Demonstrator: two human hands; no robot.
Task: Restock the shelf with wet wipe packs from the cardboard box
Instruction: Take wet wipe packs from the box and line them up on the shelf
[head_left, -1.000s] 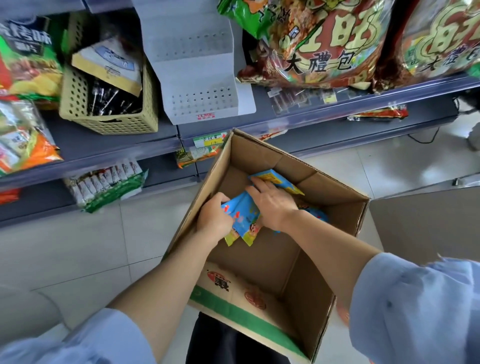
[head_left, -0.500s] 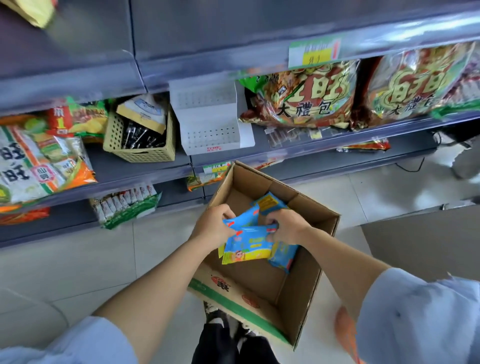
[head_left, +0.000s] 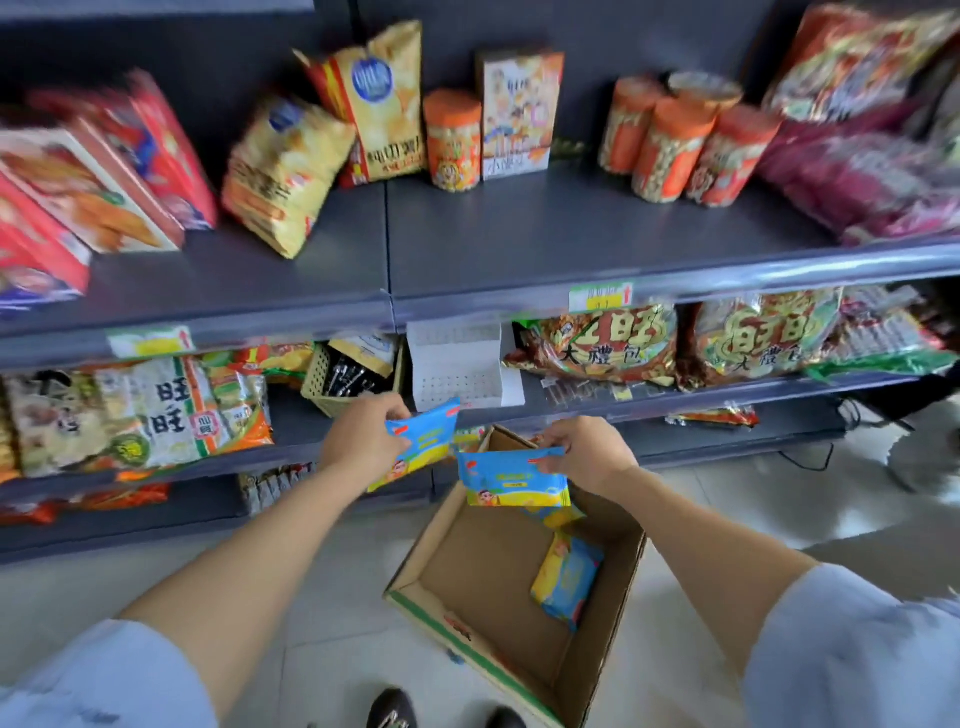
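My left hand (head_left: 358, 441) grips a blue and yellow wet wipe pack (head_left: 422, 441), held up in front of the lower shelf. My right hand (head_left: 589, 452) holds a second wet wipe pack (head_left: 511, 480) by its top edge, above the open cardboard box (head_left: 467, 566) on the floor. Inside the box another wet wipe pack (head_left: 566, 579) lies against the right wall, and one more pack (head_left: 556, 516) shows just below the held one. The grey upper shelf (head_left: 545, 234) has a bare stretch in its middle.
Snack bags (head_left: 285, 171), an orange canister (head_left: 452, 140) and cartons (head_left: 514, 111) stand at the back of the upper shelf. On the shelf below are a woven basket (head_left: 337, 376), a white perforated divider (head_left: 457, 364) and large snack bags (head_left: 597, 343). My shoes (head_left: 395, 712) are near the box.
Both hands have lifted out of the box, each with one pack, and moved apart. My view has tilted up, so the upper shelf now shows.
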